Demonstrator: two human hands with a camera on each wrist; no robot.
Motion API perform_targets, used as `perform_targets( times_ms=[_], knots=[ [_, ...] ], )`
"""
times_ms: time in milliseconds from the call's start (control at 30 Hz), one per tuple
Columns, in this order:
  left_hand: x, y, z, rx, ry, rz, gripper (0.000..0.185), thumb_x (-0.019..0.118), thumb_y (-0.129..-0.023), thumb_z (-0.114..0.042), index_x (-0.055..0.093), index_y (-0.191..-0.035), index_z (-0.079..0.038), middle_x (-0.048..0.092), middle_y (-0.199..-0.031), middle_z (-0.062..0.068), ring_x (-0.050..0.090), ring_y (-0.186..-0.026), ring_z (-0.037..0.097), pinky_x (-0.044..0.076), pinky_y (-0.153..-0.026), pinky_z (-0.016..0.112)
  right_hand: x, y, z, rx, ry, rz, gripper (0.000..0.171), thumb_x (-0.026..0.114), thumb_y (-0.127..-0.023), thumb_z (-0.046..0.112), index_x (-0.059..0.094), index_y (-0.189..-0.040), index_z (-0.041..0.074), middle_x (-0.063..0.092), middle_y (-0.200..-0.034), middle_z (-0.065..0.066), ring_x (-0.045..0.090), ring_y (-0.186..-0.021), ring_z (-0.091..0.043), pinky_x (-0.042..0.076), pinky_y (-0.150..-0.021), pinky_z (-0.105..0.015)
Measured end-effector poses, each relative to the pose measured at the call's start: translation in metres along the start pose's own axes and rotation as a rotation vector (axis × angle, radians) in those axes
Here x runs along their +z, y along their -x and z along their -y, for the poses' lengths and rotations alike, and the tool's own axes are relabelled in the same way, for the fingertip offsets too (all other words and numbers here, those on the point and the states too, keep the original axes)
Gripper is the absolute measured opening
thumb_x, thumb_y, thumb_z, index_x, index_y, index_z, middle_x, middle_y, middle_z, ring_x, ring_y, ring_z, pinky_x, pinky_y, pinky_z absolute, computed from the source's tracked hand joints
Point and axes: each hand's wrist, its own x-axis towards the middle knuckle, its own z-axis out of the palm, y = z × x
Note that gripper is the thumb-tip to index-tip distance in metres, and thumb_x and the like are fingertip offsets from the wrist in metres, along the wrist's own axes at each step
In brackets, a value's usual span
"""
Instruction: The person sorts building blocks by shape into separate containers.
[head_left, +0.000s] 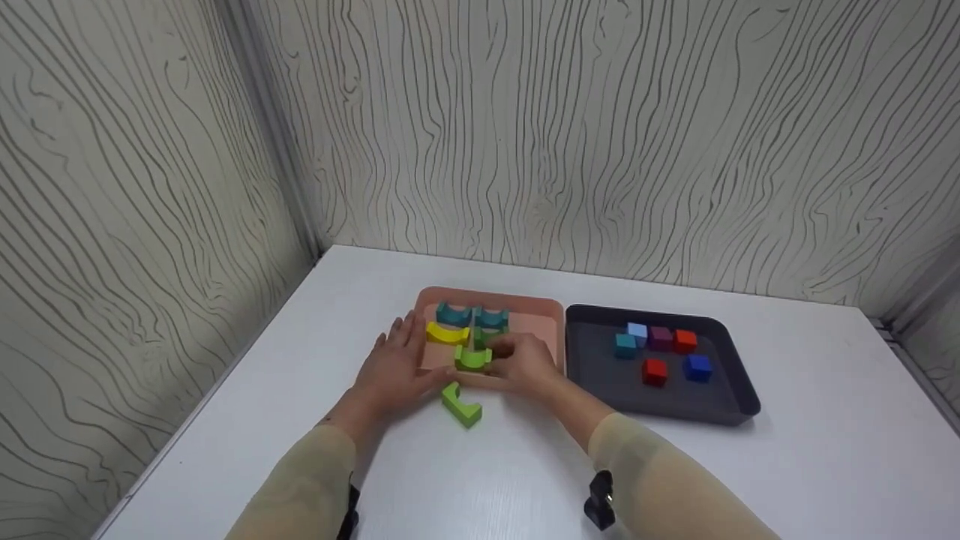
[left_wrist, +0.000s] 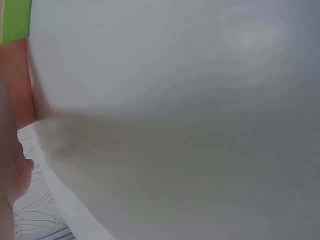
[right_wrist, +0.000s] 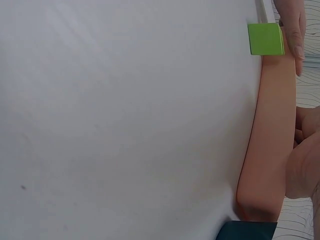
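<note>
White tabletop [head_left: 525, 480] fills the nearest ground, and both our forearms, in pale beige sleeves [head_left: 660, 487], reach forward over it. Just past them a light-green notched wooden block [head_left: 460, 403] lies on the table, right against the near edge of the salmon-pink square plastic tray [head_left: 544, 319]; the right wrist view shows it touching that edge.

Our left hand [head_left: 394, 367] lies flat with straight fingers on the tray's near-left corner, holding nothing, its thumb side close to the light-green block. Our right hand [head_left: 525, 364] has its fingers curled round a light-green arch-shaped wooden block [head_left: 472, 358], which sits at the front of the tray's inside.

Farther in we see a yellow curved wooden block [head_left: 447, 333], a darker green block [head_left: 484, 337] partly hidden beside it, and two teal arch-shaped blocks [head_left: 471, 316] side by side against the back wall of the tray.

To the right, touching the pink tray, is a dark grey plastic tray [head_left: 720, 409] with six small cubes: teal [head_left: 625, 345], light blue [head_left: 637, 331], purple [head_left: 661, 337], orange-red [head_left: 685, 340], red [head_left: 655, 371] and blue [head_left: 698, 367]. Grey wood-grain walls [head_left: 600, 150] close the scene behind.
</note>
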Motion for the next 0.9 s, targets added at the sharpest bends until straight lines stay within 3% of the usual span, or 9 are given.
perform_targets(
  times_ms=[300,500,700,900],
  knots=[
    [-0.003,0.004,0.002,0.046,-0.029,-0.015,0.111,0.046,-0.095,-0.084,0.007,-0.172,-0.014,0.010,-0.178,0.012,0.016,-0.162,0.035,0.015,-0.129,0.052,0.002,0.000,0.001,-0.002,-0.018,0.004,0.033,0.081,-0.097,0.019,0.078,-0.129,0.015,0.075,-0.117,0.004,0.064,-0.113,-0.018,0.055,-0.105,-0.040],
    [-0.004,0.005,-0.002,0.023,0.006,-0.007,0.112,0.048,-0.094,-0.084,0.006,-0.172,-0.016,0.008,-0.178,0.010,0.017,-0.162,0.033,0.018,-0.129,0.051,0.000,0.003,0.001,-0.017,-0.008,-0.004,0.034,0.083,-0.096,0.025,0.078,-0.127,0.015,0.075,-0.116,0.004,0.065,-0.111,-0.019,0.056,-0.103,-0.039],
    [-0.002,0.004,-0.005,-0.013,0.037,0.009,0.116,0.048,-0.091,-0.087,0.003,-0.172,-0.016,0.007,-0.179,0.009,0.023,-0.160,0.037,0.024,-0.127,0.054,-0.003,0.014,0.003,-0.018,-0.044,-0.062,0.040,0.080,-0.097,0.021,0.074,-0.136,0.016,0.073,-0.128,0.000,0.064,-0.116,-0.021,0.056,-0.102,-0.040],
    [-0.005,0.005,-0.002,-0.009,0.011,0.011,0.118,0.045,-0.091,-0.088,0.005,-0.172,-0.012,0.007,-0.178,0.010,0.019,-0.161,0.035,0.017,-0.129,0.054,-0.005,0.038,0.012,-0.117,-0.084,-0.130,0.045,0.077,-0.098,0.018,0.069,-0.142,0.012,0.070,-0.136,-0.006,0.061,-0.131,-0.027,0.048,-0.113,-0.049]
  ],
)
